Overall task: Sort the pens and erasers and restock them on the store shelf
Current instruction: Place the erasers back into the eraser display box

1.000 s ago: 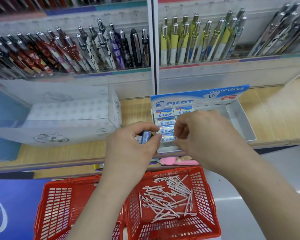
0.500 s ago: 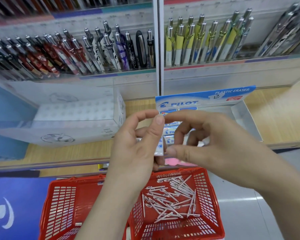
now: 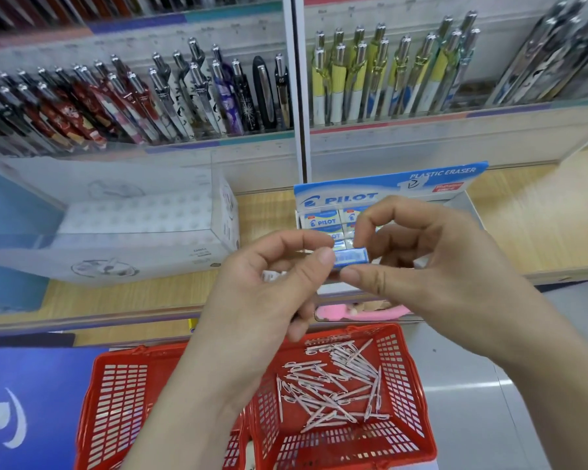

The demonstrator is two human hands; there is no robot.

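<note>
A small blue-sleeved eraser (image 3: 351,256) sits between both my hands in front of the shelf. My left hand (image 3: 269,293) pinches its left end with thumb and forefinger, and more white erasers (image 3: 271,275) show in that palm. My right hand (image 3: 431,266) pinches the eraser from above and below. Behind my hands, the Pilot eraser display box (image 3: 387,188) holds rows of erasers (image 3: 323,220). Pale pink pens (image 3: 333,385) lie loose in the right red basket (image 3: 418,401).
A second red basket (image 3: 116,401) stands to the left of the first. A clear case with a white tray (image 3: 133,218) occupies the wooden shelf (image 3: 540,228) on the left. Racks of upright pens (image 3: 387,79) line the tier above. A pink item (image 3: 333,313) lies under the shelf edge.
My hands pulled back from the eraser box and rose together. My right hand now pinches the blue eraser held out by my left hand.
</note>
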